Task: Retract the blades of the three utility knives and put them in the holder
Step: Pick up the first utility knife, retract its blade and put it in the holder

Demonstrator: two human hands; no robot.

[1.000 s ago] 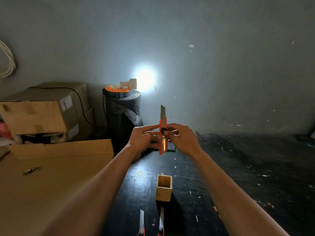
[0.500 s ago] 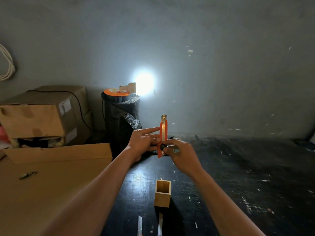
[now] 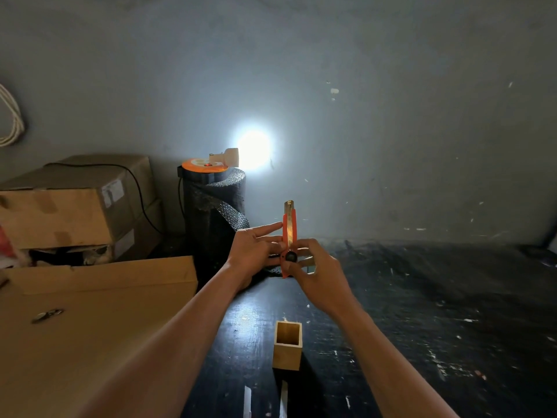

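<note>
Above the bench [image 3: 422,297], left hand [image 3: 256,251] and right hand [image 3: 316,273] both grip an upright orange utility knife [image 3: 289,233], beyond the wooden holder [image 3: 287,354].

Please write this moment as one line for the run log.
hands: both on orange knife | blade: nearly retracted | holder: empty | two knives on table, blades out

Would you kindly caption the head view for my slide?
Both hands, left hand and right hand, hold an orange utility knife upright above the wooden holder.

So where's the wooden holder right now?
The wooden holder stands low in the centre of the head view on the black table, below both hands, blade tips just nearer.
</note>
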